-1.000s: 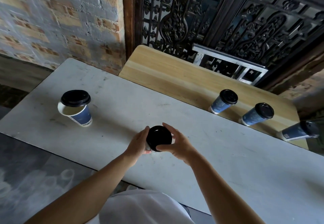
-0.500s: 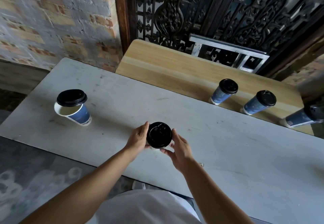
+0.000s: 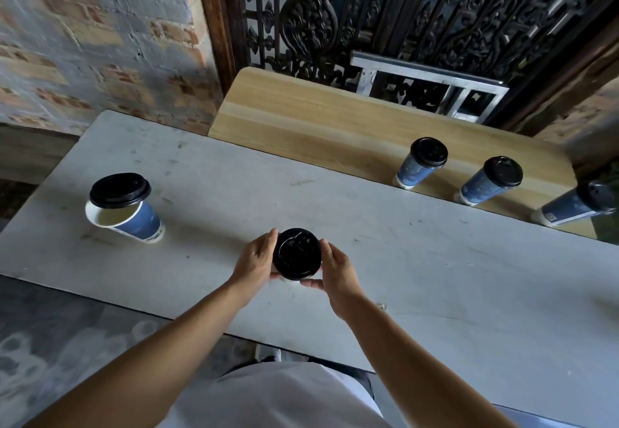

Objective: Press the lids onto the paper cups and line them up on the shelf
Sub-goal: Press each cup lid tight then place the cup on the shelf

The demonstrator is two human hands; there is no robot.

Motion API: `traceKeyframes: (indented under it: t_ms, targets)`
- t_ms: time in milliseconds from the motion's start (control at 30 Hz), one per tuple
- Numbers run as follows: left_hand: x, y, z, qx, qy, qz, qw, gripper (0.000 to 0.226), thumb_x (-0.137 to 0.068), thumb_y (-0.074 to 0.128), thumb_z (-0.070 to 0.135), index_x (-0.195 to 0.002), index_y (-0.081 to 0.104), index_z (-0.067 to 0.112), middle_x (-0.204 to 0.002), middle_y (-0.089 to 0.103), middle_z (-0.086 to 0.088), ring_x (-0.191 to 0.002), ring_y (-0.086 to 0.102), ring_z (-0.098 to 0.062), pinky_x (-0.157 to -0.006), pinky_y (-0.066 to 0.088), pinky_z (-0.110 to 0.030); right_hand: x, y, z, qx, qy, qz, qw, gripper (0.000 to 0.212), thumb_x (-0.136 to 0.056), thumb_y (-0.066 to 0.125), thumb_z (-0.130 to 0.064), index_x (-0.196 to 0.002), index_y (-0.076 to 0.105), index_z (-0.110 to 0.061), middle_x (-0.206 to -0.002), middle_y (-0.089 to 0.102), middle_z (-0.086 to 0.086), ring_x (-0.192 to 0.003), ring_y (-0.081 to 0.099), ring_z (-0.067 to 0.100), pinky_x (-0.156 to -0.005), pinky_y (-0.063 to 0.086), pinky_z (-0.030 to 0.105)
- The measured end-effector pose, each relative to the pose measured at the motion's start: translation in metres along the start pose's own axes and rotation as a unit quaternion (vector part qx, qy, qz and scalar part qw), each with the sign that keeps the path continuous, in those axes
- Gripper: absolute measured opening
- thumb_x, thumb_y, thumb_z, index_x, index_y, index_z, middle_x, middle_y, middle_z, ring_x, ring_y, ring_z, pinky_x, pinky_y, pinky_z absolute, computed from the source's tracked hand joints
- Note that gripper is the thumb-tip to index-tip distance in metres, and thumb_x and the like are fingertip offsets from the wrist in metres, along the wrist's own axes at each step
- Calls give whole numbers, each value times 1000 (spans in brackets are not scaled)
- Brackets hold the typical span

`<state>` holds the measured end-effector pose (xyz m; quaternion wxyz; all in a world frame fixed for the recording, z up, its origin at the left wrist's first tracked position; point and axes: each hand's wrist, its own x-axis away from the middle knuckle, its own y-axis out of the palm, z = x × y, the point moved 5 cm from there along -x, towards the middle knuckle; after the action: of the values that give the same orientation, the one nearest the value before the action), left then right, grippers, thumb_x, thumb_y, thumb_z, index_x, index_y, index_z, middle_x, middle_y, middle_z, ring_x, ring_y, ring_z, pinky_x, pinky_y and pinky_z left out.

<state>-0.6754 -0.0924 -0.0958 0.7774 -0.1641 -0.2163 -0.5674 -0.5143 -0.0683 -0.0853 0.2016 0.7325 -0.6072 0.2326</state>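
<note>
A lidded paper cup (image 3: 297, 254) stands upright on the pale worktop (image 3: 435, 276), near its front edge at the centre of the view, its long axis vertical so that only the black lid faces the camera and the cup's wall is almost wholly hidden beneath it. The left hand (image 3: 256, 258) cups it from 9 o'clock and the right hand (image 3: 335, 273) from 3 to 5 o'clock; the fingers of both are curled narrowly around the lid's rim and touching it, with the right thumb lying along the near edge. Out at 10 o'clock from this cup, well apart, a second blue cup (image 3: 134, 220) stands upright with its mouth partly open, a loose black lid (image 3: 120, 190) resting across the far part of its rim, off-centre and not pressed down. Toward 1 to 2 o'clock, on the wooden shelf (image 3: 318, 116) that runs along the worktop's far edge, three lidded blue cups stand in a row: the first (image 3: 422, 163), the second (image 3: 490, 181) just to its right, and the third (image 3: 579, 204) at the frame's right edge, blurred. All three stand on their bases, their lids up; the wide lens makes them appear to lean toward the right.
</note>
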Motion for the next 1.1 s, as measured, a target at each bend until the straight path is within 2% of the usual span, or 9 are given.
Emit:
traceKeyframes:
  t_ms: [100, 200, 367, 467, 567, 733, 867, 967, 1100]
  targets:
    - [-1, 0, 0, -6, 7, -4, 1000, 40, -105, 44, 43, -109, 68, 11, -105, 69, -6, -100, 67, -13, -60, 61, -29, -5, -1, 0, 29, 13, 3, 999, 30, -106, 39, -34, -103, 68, -25, -109, 66, 2, -102, 63, 15, -73, 64, 45]
    - [-2, -1, 0, -14, 11, -8, 1000, 38, -105, 43, 43, -104, 69, 14, -103, 70, -4, -98, 67, -12, -64, 63, -34, -7, -1, -1, 39, 36, -12, 999, 30, -104, 41, -35, -102, 68, -22, -107, 65, 3, -102, 62, 18, -68, 64, 48]
    - [-3, -2, 3, -29, 19, -27, 999, 40, -106, 43, 43, -105, 68, 12, -104, 70, -7, -99, 68, -16, -69, 65, -38, -4, 0, -4, 32, 75, -35, 996, 32, -103, 38, -38, -109, 65, -21, -119, 63, 8, -111, 63, 30, -66, 63, 53]
    - [-1, -1, 7, -29, 19, -33, 999, 38, -107, 41, 40, -109, 67, 13, -108, 69, -7, -101, 67, -15, -69, 64, -35, -3, 0, -5, 25, 98, -39, 994, 32, -103, 38, -37, -112, 63, -20, -122, 61, 9, -110, 63, 35, -67, 62, 58]
    - [-3, 0, 9, -30, 12, -30, 999, 33, -107, 41, 38, -110, 68, 19, -109, 69, -1, -104, 66, -14, -71, 64, -37, -1, 2, -5, 20, 114, -42, 992, 32, -103, 37, -40, -113, 62, -22, -121, 58, 5, -109, 62, 37, -64, 62, 56]
    - [2, 3, 8, -20, -8, -33, 999, 33, -107, 41, 41, -110, 68, 23, -112, 69, 3, -107, 65, -14, -62, 62, -30, 4, 2, -8, 10, 133, -39, 990, 33, -102, 36, -44, -116, 60, -26, -124, 55, 3, -100, 64, 38, -59, 62, 52]
    - [10, 2, 6, 10, -22, -19, 1000, 31, -106, 41, 43, -102, 69, 31, -111, 69, 10, -107, 64, -11, -69, 64, -41, 9, 2, -5, -74, 159, -55, 983, 38, -104, 43, -47, -128, 57, -21, -139, 48, 7, -100, 66, 49, -73, 62, 50]
    - [19, 5, -4, 69, -34, 35, 996, 30, -107, 41, 40, -98, 68, 32, -108, 66, 9, -102, 65, -12, -61, 63, -35, 12, 1, 0, -142, 151, -61, 976, 42, -103, 46, -46, -132, 56, -19, -139, 53, 5, -108, 64, 49, -88, 59, 47]
    - [31, 5, -17, 111, -45, 104, 987, 29, -107, 40, 35, -96, 64, 23, -107, 67, -1, -94, 69, -14, -56, 62, -33, 17, -1, 4, -164, 110, -59, 979, 36, -104, 49, -38, -128, 63, -15, -136, 60, 4, -122, 58, 40, -97, 56, 42]
